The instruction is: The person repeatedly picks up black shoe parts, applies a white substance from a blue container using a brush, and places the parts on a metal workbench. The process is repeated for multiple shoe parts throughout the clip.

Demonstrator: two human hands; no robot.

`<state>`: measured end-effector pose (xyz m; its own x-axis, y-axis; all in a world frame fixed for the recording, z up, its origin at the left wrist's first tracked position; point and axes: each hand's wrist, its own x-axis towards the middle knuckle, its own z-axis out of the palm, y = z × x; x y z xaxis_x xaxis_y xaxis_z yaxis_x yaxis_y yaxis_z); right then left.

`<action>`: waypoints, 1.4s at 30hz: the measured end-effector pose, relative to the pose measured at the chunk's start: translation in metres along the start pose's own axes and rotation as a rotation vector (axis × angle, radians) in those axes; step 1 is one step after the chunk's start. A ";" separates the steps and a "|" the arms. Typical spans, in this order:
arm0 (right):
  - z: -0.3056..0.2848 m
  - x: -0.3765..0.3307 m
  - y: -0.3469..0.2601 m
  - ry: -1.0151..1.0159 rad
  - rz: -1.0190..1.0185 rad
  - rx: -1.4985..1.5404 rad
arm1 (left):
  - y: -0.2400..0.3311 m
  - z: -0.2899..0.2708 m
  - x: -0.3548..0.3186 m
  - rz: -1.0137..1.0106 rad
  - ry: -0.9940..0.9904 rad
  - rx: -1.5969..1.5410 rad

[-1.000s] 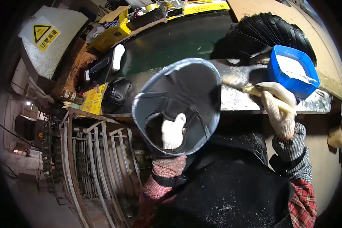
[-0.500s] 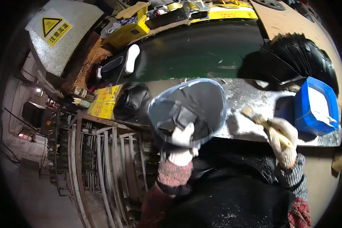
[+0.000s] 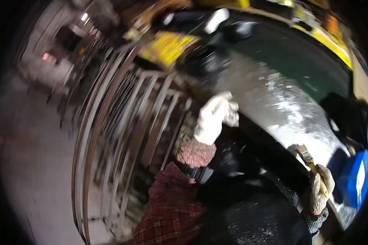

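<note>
My left hand (image 3: 215, 116), in a white glove, is raised above the table's near edge beside the metal rack. Its fingers look loosely curled and apart, blurred by motion, and nothing shows in them. At the lower right my gloved right hand (image 3: 321, 188) is closed round the handle of a paintbrush (image 3: 305, 154), bristles pointing away over the white-smeared tabletop (image 3: 288, 108). Close to that hand stands a blue container (image 3: 353, 185) with white contents. Beyond the left hand lies a glossy black bundle (image 3: 204, 61). A dark piece (image 3: 242, 30) rests on the green belt (image 3: 274, 53) near a white-soled shoe (image 3: 216, 20).
A metal-framed rack (image 3: 126, 118) stands at the left, close to my left arm. Past it is a yellow box (image 3: 167, 47). A dark stack (image 3: 345, 116) sits at the right beside the belt. Yellow material (image 3: 331, 41) lines the belt's far side.
My left hand has let go of the dark, pale-rimmed piece it held. A dark piece now shows on the belt. The view has swung left; my right hand still grips the brush.
</note>
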<state>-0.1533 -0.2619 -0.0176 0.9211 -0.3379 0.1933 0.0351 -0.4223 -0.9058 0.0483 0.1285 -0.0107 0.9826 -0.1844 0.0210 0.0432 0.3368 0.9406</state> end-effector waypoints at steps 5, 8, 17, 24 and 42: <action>0.027 0.011 -0.069 -0.280 -0.053 -0.120 | 0.019 -0.148 -0.242 0.117 0.410 1.655; 0.056 0.009 -0.095 -0.356 -0.031 -0.017 | 0.036 -0.182 -0.338 -0.442 1.182 1.640; 0.064 -0.002 -0.140 -0.376 -0.083 -0.134 | -0.007 -0.256 -0.303 -0.172 1.344 0.055; 0.015 0.000 -0.107 -0.160 -0.005 -0.269 | -0.015 -0.130 -0.239 -0.294 0.228 -1.257; -0.242 -0.009 -0.029 0.565 0.242 -0.614 | -0.048 0.132 -0.092 -0.516 -0.630 -0.746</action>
<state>-0.2563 -0.4502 0.0987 0.5402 -0.7753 0.3273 -0.5025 -0.6092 -0.6135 -0.0686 0.0071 -0.0126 0.5565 -0.8291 0.0532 0.7279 0.5174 0.4499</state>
